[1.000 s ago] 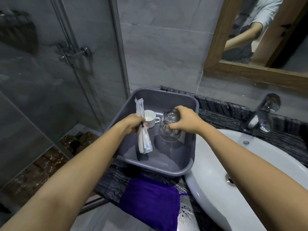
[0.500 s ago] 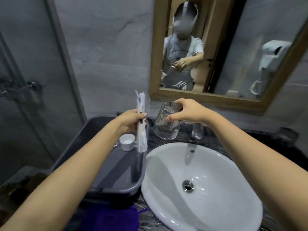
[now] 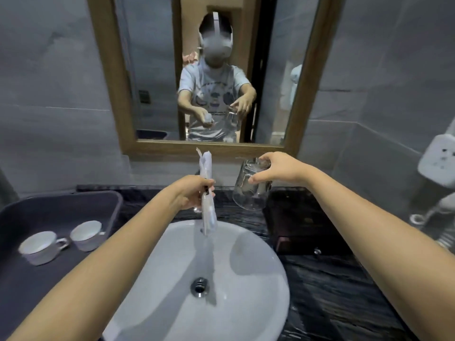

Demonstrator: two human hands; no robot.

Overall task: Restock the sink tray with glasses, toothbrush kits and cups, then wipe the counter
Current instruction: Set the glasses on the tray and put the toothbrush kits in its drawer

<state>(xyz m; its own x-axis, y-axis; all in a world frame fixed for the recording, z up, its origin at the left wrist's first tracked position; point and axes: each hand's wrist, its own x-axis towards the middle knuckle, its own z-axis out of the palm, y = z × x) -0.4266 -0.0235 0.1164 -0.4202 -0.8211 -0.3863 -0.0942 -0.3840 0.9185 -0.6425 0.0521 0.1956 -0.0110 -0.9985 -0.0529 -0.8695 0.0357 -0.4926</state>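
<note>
From the head camera I look down on a dark counter (image 3: 327,286) of veined, streaky stone with a round white basin (image 3: 172,279) set in it; the basin is smooth and glossy, with a chrome drain (image 3: 200,287) at its bottom.

My left hand (image 3: 190,193) is closed in a fist around the kits (image 3: 206,190), slim packets in crinkly clear-and-white wrap. They stand nearly upright over the back of the basin, their tops poking above my knuckles and their lower ends hanging below.

My right hand (image 3: 278,168) grips a glass (image 3: 252,185) by its base, fingers curled over the top and thumb on the near side. The glass is a clear, smooth tumbler held mouth down and slightly tilted, above the counter's back edge, just right of the basin. Under it, on the counter's right part, lies a dark, flat, rectangular tray (image 3: 300,217); motion blur hides its surface detail.

At the counter's left end sits a grey plastic tub (image 3: 73,203) with rounded corners. Two white cups (image 3: 64,238) with small handles stand inside it, side by side and upright.

A wood-framed mirror (image 3: 152,70) hangs on the grey tiled wall behind, reflecting a person with both arms held out.
</note>
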